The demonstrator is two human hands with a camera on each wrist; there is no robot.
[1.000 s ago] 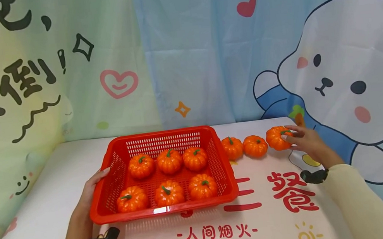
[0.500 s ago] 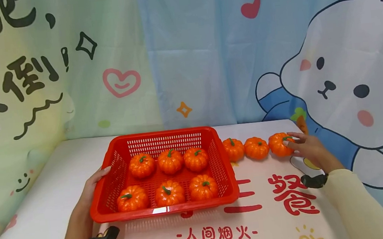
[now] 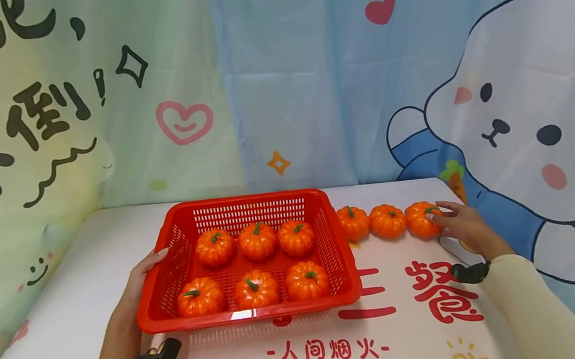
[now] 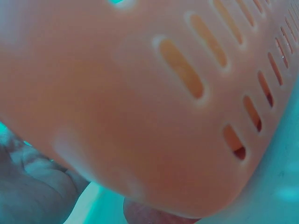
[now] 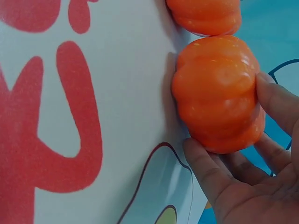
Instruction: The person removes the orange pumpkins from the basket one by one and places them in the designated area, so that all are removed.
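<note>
My left hand [image 3: 141,278] grips the left side of a red plastic basket [image 3: 352,295], thumb over its rim. Slotted basket wall [image 4: 117,116] fills most of the left wrist view, with part of the hand at the lower left. Inside the basket sit several small orange toy pumpkins with green stems, in a back and a front row; one is the front middle pumpkin [image 3: 256,290]. My right hand [image 3: 466,229] holds the rightmost pumpkin [image 3: 422,221] of a row outside the basket. The right wrist view shows fingertips against that pumpkin's side [image 5: 217,93], close to the table surface.
Two more pumpkins stand in the row between the basket and my right hand: a middle pumpkin [image 3: 388,221] and a left pumpkin [image 3: 353,223] by the basket's wall. A printed cloth [image 3: 329,330] covers the table. Behind hangs a cartoon curtain [image 3: 283,86].
My right hand has lowered the rightmost pumpkin onto the table at the end of the row and still has its fingers round it. The left hand and basket stay put; the view shifts slightly.
</note>
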